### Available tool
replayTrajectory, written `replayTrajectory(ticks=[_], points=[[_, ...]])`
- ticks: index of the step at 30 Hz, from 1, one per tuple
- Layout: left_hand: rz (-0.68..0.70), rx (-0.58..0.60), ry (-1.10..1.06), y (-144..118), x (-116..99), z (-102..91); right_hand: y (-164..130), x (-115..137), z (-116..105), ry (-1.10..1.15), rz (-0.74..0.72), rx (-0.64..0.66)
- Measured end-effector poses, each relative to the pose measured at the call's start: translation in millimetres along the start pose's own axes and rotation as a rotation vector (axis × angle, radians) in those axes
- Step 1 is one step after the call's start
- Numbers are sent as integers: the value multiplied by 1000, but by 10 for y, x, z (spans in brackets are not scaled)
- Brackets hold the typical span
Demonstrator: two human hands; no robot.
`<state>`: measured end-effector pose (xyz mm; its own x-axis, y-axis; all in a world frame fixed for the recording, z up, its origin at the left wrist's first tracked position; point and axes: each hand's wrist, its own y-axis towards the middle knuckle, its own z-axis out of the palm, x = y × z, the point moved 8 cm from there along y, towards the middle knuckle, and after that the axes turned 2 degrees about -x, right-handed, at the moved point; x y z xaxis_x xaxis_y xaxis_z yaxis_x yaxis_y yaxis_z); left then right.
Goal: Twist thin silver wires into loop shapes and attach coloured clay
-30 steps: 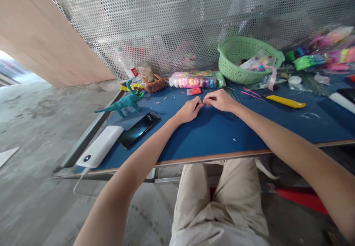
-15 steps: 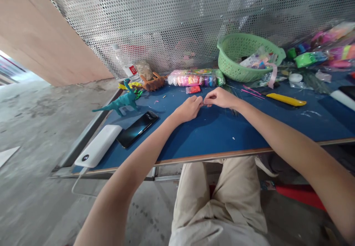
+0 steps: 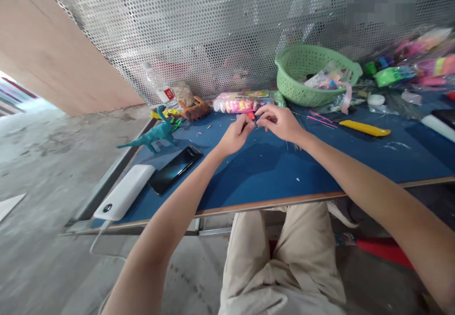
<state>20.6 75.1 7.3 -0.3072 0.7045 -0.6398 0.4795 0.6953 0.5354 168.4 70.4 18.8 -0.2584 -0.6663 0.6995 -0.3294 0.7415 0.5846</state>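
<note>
My left hand [image 3: 234,136] is closed in a pinch above the blue table [image 3: 256,177], thumb and forefinger pressed together. Facing it, my right hand [image 3: 282,123] has its fingers bent inward, the tips close to the left fingertips. Whatever sits between them is too small to make out. Just behind the fingers lies a small red packet [image 3: 250,115], partly covered by them. Beyond it is a clear pack of coloured modelling clay [image 3: 241,103]. Thin wire-like strands [image 3: 294,146] stick out below my right wrist.
A green basket [image 3: 302,90] of small packets stands at the back. Right of my hands lie pink strips [image 3: 322,120] and a yellow utility knife [image 3: 364,128]. On the left are a teal toy dinosaur [image 3: 152,135], a brown toy [image 3: 195,110], a phone [image 3: 175,169] and a white power bank [image 3: 125,192].
My hands have drawn slightly apart and my right hand is raised a little, its fingers less tightly folded. The red packet is now more covered. The view has shifted slightly.
</note>
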Motion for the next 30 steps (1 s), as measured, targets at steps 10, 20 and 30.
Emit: replayTrajectory(ticks=[10, 20, 30], points=[[-82, -47, -305, 0, 73, 67, -65, 266, -8, -363, -336, -89], [-96, -75, -216, -17, 112, 107, -58, 201, 18, -583, -288, -152], [4, -31, 43, -35, -20, 88, 7, 142, 16, -664, -197, -102]])
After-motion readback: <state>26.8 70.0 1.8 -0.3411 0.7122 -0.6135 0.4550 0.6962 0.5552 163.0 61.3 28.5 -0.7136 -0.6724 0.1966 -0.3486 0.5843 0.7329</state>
